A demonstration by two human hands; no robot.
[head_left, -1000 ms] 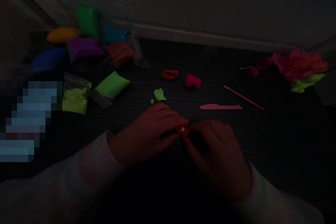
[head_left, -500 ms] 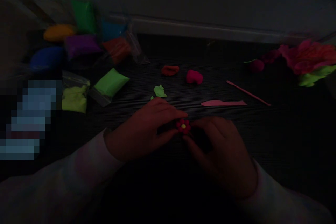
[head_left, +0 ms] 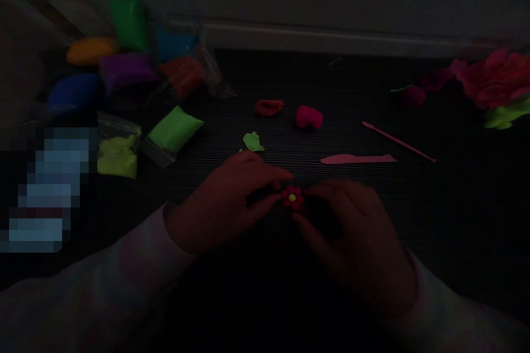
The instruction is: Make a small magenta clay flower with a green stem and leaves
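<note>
Table [head_left: 455, 204] dark, ribbed, poorly lit. Left hand [head_left: 219, 204] and right hand [head_left: 364, 242] face each other low at centre, likely so both can steady or turn one tiny piece. Big flower [head_left: 492, 80] far right; bags [head_left: 128, 71] bunched far left, probably to give the hands room. Knife [head_left: 358, 159] and stick [head_left: 399, 142] lie flat beyond right hand, seemingly for easy reach. Pink lump [head_left: 308, 117], orange piece [head_left: 269, 107], green scrap [head_left: 253, 142] sit ahead, near enough to pinch from. Small flower [head_left: 292, 197], red-pink petals, yellow centre up, is between the two hands: left fingers just left of it, right fingers at its right and near side. Fingers curved, tips parted; too dark to tell whether either hand grips it.
</note>
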